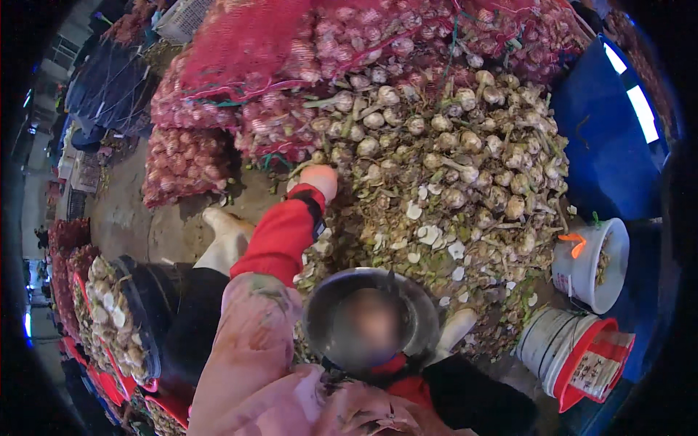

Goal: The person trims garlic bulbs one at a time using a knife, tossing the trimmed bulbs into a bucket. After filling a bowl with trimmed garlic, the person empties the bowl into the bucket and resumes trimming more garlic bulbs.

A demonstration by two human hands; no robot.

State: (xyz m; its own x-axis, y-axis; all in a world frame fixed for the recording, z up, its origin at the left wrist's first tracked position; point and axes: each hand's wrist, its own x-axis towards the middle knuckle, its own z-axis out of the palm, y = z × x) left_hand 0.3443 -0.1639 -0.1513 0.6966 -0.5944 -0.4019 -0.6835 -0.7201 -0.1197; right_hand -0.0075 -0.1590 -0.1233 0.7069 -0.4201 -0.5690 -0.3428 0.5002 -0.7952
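Note:
My left hand (320,182) reaches forward in a red sleeve to the near left edge of a heap of garlic bulbs (472,138). Its fingers curl down out of sight, and what they hold is hidden; a garlic stem (299,168) lies right beside them. Close to my body stands a round metal basin (320,320). Over it, a blurred patch covers my right hand (372,327), whose red cuff comes in from below. A narrow dark piece shows at the basin's far rim, too unclear to name.
Red mesh sacks of garlic (185,163) are stacked behind and left of the heap. Garlic cloves and peelings (436,236) litter the floor before me. On the right stand a large blue container (603,138), a white bucket (582,269) and a tipped bucket (560,349). A garlic-filled container (113,312) is on the left.

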